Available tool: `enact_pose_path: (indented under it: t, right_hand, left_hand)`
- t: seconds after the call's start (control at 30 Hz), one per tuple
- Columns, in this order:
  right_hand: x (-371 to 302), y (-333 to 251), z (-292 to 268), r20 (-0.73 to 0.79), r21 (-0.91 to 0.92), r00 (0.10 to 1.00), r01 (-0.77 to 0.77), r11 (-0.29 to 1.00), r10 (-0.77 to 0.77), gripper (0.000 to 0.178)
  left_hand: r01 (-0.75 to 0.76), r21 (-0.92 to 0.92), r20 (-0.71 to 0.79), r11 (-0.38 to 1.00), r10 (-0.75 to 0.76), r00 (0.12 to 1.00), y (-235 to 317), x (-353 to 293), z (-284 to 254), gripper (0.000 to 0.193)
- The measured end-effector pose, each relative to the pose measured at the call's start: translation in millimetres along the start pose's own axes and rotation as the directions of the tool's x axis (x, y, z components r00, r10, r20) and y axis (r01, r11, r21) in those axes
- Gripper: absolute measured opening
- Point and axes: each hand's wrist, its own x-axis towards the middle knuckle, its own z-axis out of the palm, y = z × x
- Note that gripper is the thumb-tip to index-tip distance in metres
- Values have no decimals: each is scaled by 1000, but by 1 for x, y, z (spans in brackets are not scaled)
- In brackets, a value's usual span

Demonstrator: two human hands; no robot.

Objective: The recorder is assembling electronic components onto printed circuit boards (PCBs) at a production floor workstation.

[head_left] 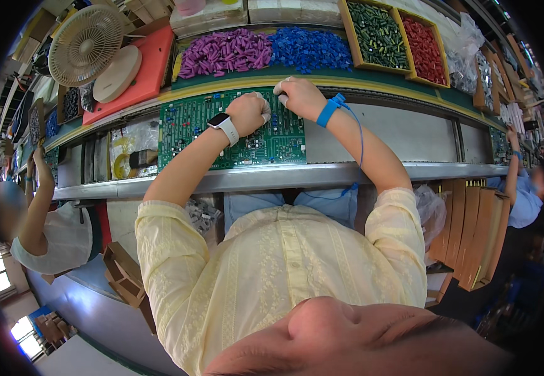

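A large green circuit board (259,152) full of small components lies on the metal rail in front of me. My left hand (249,111), with a white-strapped watch at its wrist, is over the board's upper middle, its fingers curled closed. My right hand (302,98) is at the board's far right edge with fingers pinched together. A blue wrist strap (329,110) with a cord circles that wrist. Pale coverings show on the fingertips of both hands. Whatever the fingers hold, if anything, is hidden or too small to make out.
Beyond the rail lie piles of purple components (225,52) and blue components (309,49). Yellow-edged trays hold green parts (378,36) and red parts (423,51). A fan (86,46) stands at the far left by a red board (148,70). Co-workers sit on both sides.
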Motion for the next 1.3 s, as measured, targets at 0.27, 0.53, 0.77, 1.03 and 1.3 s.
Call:
enact_pose_path:
  t: [0.27,0.53,0.77,1.03,1.3]
  right_hand:
    - [0,0,-1,22,13,1000,-15,1000,15,17]
    - [4,0,5,97,78,995,28,997,-36,18]
    - [9,-4,9,232,146,973,-24,989,-10,19]
    - [12,-8,9,332,38,942,42,998,-53,18]
    - [11,-7,13,306,33,949,71,997,-77,16]
  left_hand:
    - [-88,201,-50,976,100,994,6,-4,7,9]
    - [-38,-12,-51,999,37,998,-11,0,-15,19]
    - [201,436,-336,877,-49,940,-88,22,-45,22]
    - [186,461,-273,868,-60,960,-93,25,-38,23]
    - [115,225,-420,968,-11,907,-80,10,-41,23]
